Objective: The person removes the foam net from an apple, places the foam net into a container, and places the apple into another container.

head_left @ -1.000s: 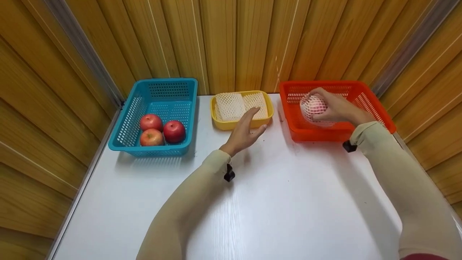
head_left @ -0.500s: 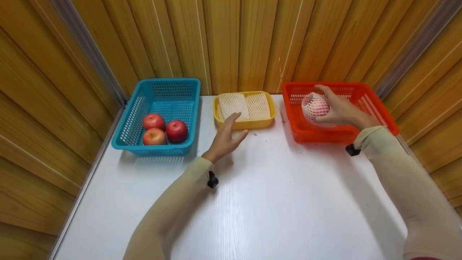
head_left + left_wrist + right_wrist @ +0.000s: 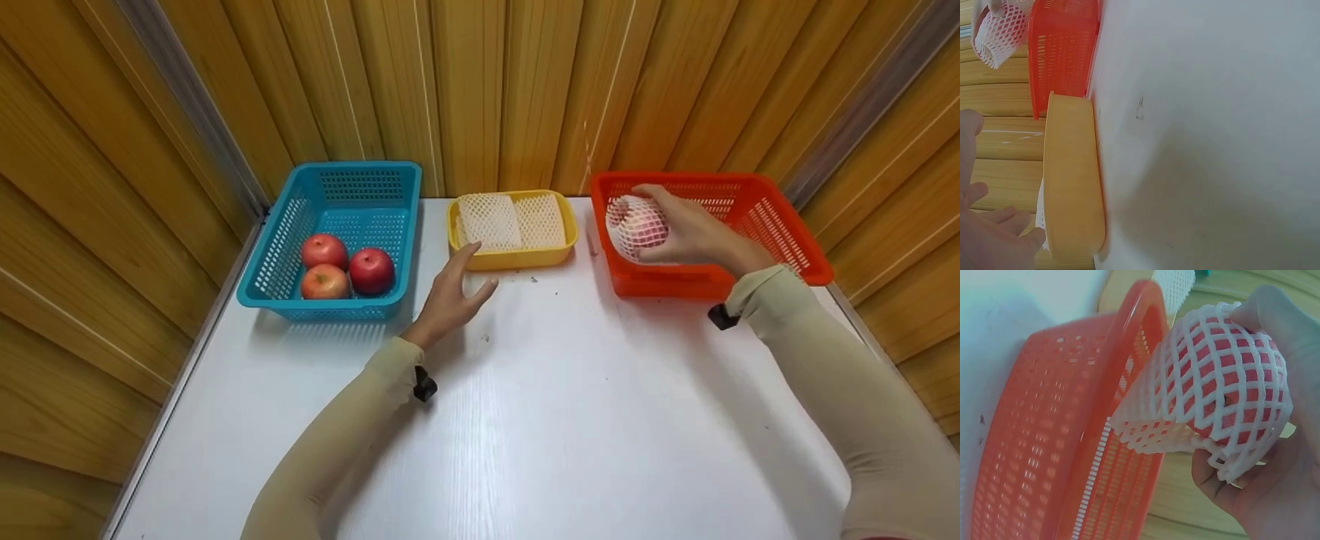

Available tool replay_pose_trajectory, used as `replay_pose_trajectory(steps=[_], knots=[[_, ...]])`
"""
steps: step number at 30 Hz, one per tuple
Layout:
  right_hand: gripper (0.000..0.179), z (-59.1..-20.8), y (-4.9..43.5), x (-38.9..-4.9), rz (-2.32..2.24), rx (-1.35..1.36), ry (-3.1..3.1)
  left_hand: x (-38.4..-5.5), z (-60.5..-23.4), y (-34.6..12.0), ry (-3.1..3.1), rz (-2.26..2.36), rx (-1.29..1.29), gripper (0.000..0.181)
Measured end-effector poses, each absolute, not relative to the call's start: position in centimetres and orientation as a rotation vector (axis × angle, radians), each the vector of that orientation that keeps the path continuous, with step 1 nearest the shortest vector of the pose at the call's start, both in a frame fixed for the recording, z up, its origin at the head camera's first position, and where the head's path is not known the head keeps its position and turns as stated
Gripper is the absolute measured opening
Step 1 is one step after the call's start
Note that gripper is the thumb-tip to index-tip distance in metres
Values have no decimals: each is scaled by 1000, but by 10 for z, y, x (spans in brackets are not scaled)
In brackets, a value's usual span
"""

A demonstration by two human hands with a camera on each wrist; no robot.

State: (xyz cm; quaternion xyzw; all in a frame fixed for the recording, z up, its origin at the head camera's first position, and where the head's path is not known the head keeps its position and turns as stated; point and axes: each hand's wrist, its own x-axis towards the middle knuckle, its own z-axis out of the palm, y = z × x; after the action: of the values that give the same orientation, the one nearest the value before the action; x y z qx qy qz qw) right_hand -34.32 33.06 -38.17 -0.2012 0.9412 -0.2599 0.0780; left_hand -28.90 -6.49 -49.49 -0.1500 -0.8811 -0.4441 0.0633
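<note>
An apple in a white foam net (image 3: 1219, 382) is gripped by my right hand (image 3: 694, 231), thumb on one side and fingers round the other. In the head view it is held over the left part of the red basket (image 3: 712, 281); the right wrist view shows it above the rim, with the net's loose end hanging past the apple. My left hand (image 3: 450, 300), fingers spread and holding nothing, is in front of the yellow tray (image 3: 517, 259). White foam nets (image 3: 489, 221) lie flat in that tray in two stacks.
At the left stands a blue basket (image 3: 255, 262) with three bare red apples (image 3: 372, 271) in its near part. The baskets and tray line the back of the white table (image 3: 525, 435), against a wood-panel wall (image 3: 465, 90) that also closes in both sides.
My left hand has drawn back from the tray, toward the left and nearer. The right hand, still gripping the netted apple, has shifted slightly left over the red basket.
</note>
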Motion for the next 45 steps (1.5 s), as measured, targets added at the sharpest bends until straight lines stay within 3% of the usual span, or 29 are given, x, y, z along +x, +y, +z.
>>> replay_pose_trajectory(steps=[29, 45], knots=[[99, -403, 247, -332, -713, -924, 2757, -269, -500, -89, -2680, -1359, -291, 75], [97, -424, 202, -330, -694, -1098, 2676, -265, -505, -99, -2642, -1360, -255, 58]])
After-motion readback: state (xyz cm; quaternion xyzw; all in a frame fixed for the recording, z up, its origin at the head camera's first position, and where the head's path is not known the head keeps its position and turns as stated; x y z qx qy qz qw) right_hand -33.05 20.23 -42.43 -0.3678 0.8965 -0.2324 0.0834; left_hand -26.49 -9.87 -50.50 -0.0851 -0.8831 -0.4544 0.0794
